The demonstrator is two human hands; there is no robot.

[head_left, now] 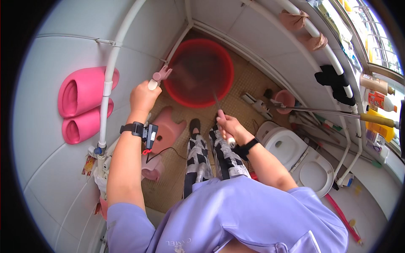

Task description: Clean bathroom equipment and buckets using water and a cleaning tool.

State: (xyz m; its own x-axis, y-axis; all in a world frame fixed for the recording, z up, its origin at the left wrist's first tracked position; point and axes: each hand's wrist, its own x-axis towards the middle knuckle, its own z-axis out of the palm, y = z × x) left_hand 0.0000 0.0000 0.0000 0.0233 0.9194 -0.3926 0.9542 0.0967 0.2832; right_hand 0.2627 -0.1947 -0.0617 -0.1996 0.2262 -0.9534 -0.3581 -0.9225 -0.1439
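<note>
The left hand [143, 98] was up by the white tiled wall [50, 63], its fingers wrapped tight around the white grip of a pink plastic spray head [159, 76]. That nozzle pointed out over the big round red plastic basin [198, 72], which sat on the tan mosaic floor [247, 82] in the corner, with dark water inside it.

The right hand [230, 128] was lower and nearer the body, fingers closed on a slim pink-and-white handle [225, 126] whose thin dark shaft [216, 102] ran up to the basin's near rim. Whether the tip touched the basin was too blurred to tell. Both wrists wore black bands, the left one with a small black device [150, 135] hanging off it.

Just below the basin lay a pale pink plastic stool [168, 128], beside the person's black-and-white checked trouser legs [198, 158]. A pair of bright pink rubber slippers [82, 103] was stuck on the wall at left, next to a white curved pipe [110, 74]. Over on the right stood a white toilet [301, 158], lid down, and a small pink cup [286, 99] lay near the long-handled tools [329, 111].
</note>
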